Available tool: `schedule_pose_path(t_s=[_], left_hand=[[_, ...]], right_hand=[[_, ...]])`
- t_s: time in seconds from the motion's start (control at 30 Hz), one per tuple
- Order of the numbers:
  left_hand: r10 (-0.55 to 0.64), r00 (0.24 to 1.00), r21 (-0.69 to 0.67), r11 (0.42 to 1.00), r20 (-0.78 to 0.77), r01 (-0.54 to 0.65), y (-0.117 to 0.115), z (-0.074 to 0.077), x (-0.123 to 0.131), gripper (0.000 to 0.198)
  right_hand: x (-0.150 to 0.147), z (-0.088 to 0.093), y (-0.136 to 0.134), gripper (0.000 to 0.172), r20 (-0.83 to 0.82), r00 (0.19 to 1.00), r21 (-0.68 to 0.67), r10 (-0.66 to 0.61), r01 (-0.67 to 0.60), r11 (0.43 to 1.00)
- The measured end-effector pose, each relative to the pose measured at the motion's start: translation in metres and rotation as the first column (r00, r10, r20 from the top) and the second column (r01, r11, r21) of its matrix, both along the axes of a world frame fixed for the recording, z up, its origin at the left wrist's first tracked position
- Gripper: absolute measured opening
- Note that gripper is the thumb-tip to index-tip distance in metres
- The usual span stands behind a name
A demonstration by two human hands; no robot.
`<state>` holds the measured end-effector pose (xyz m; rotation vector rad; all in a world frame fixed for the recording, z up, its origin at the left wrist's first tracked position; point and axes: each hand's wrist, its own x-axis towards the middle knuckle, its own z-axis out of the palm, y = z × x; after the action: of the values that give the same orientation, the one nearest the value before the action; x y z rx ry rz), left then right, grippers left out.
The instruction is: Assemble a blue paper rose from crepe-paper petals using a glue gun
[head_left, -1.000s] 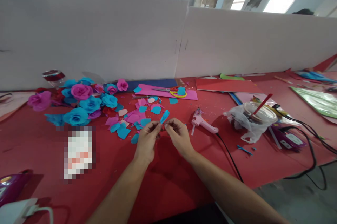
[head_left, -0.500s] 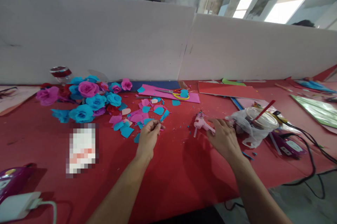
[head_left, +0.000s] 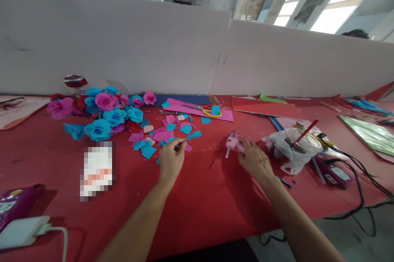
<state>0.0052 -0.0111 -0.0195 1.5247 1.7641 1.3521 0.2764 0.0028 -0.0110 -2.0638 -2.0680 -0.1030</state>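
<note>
Between thumb and fingertips, my left hand (head_left: 172, 156) pinches a small blue paper petal (head_left: 194, 135) whose free end points right. My right hand (head_left: 256, 159) is closed around the handle of a pink hot glue gun (head_left: 233, 143), which lies on the red table; the hand covers most of the handle. Loose blue and pink paper petals (head_left: 163, 134) are scattered just beyond my left hand. To the left stands a bunch of blue, pink and red paper flowers (head_left: 114, 117).
Yellow-handled scissors (head_left: 211, 112) lie on a pink paper strip (head_left: 226, 115) at the back. Right of my right hand are a lidded cup (head_left: 303, 139) in a plastic bag, a purple power strip (head_left: 334, 173) and black cables. A white charger (head_left: 24, 231) sits at the near left.
My right hand has moved slightly left and its fingers have closed on the glue gun's handle. The blue petal in my left hand has tilted flatter.
</note>
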Motion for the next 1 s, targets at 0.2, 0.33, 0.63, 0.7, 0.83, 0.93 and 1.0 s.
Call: schedule_pose_path(t_s=[0.2, 0.33, 0.63, 0.7, 0.83, 0.93, 1.0], left_hand=[[0.091, 0.955, 0.206, 0.978, -0.284, -0.032, -0.007, 0.006, 0.002, 0.023], [0.149, 0.912, 0.283, 0.958, -0.382, -0.038, -0.007, 0.002, 0.002, 0.023], [0.147, 0.903, 0.359, 0.933, -0.404, 0.009, -0.008, -0.002, 0.000, 0.022], [0.164, 0.894, 0.386, 0.922, -0.417, 0.011, -0.008, -0.001, 0.000, 0.021], [0.187, 0.888, 0.421, 0.907, -0.421, 0.008, -0.009, 0.001, 0.002, 0.021], [0.185, 0.889, 0.409, 0.912, -0.419, 0.002, -0.009, 0.001, 0.003, 0.021], [0.174, 0.895, 0.394, 0.919, -0.411, 0.002, -0.009, 0.000, 0.003, 0.021]], right_hand=[[-0.017, 0.016, -0.027, 0.031, -0.698, 0.696, 0.198, 0.169, -0.040, 0.979], [-0.040, 0.028, -0.049, 0.030, -0.859, 0.474, 0.114, 0.195, -0.193, 0.974], [-0.067, 0.019, -0.055, 0.027, -0.921, 0.348, 0.065, 0.175, -0.305, 0.950], [-0.068, 0.016, -0.053, 0.028, -0.913, 0.373, 0.042, 0.162, -0.311, 0.949], [-0.068, 0.014, -0.051, 0.032, -0.906, 0.392, 0.028, 0.159, -0.318, 0.948], [-0.070, 0.015, -0.051, 0.033, -0.908, 0.389, 0.031, 0.156, -0.308, 0.951], [-0.072, 0.016, -0.051, 0.033, -0.909, 0.388, 0.028, 0.150, -0.302, 0.953]])
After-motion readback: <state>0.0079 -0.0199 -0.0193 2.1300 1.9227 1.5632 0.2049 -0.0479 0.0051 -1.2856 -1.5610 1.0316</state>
